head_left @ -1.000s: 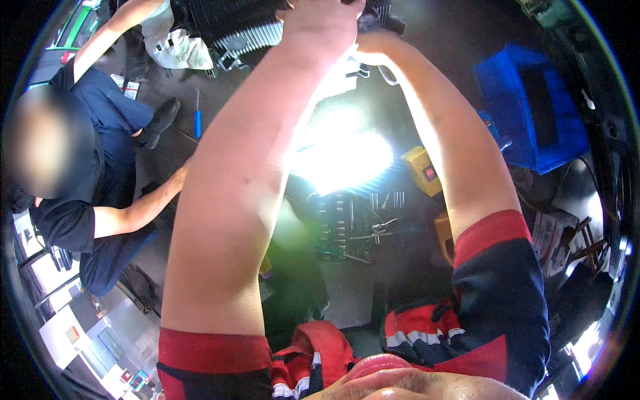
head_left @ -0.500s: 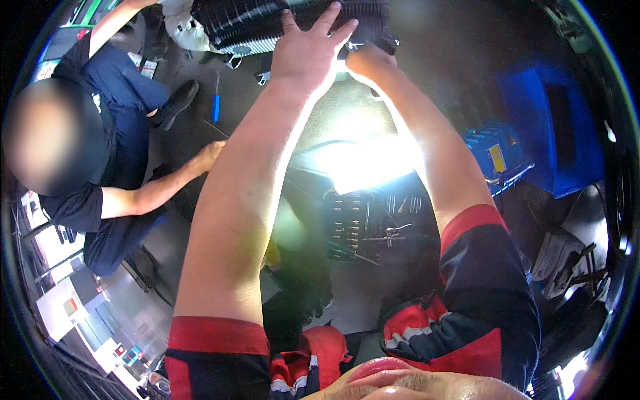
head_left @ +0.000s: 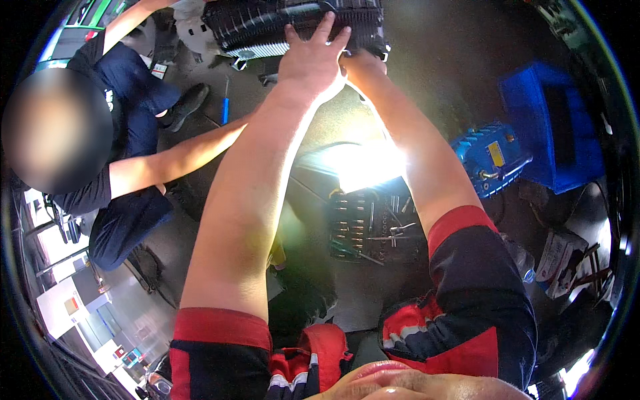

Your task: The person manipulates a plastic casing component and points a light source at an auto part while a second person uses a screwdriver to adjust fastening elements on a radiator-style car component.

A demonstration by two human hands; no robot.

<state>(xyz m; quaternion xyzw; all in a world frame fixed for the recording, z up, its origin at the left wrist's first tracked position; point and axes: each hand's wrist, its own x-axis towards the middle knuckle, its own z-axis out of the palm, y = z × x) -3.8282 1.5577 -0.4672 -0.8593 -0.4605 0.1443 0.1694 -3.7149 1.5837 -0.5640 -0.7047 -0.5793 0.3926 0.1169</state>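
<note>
A long black ribbed part (head_left: 267, 27) with a finned metal strip lies across the top of the view. My left hand (head_left: 312, 61) rests flat on its near edge, fingers spread. My right hand (head_left: 363, 63) reaches under the part's right end, and its fingers are mostly hidden behind the part. Both of my forearms stretch straight out from red-cuffed dark sleeves.
A co-worker in dark blue crouches at the left, one arm (head_left: 173, 157) reaching toward the middle. An open black tool case (head_left: 370, 227) with sockets lies on the floor below a bright glare. A blue motor (head_left: 490, 157) and a blue crate (head_left: 553, 127) sit at the right. A blue-handled screwdriver (head_left: 225, 107) lies near the part.
The view has tilted so the black part and both hands now sit lower in the picture. My left hand has spread flat on the part. The co-worker's arm has come further in.
</note>
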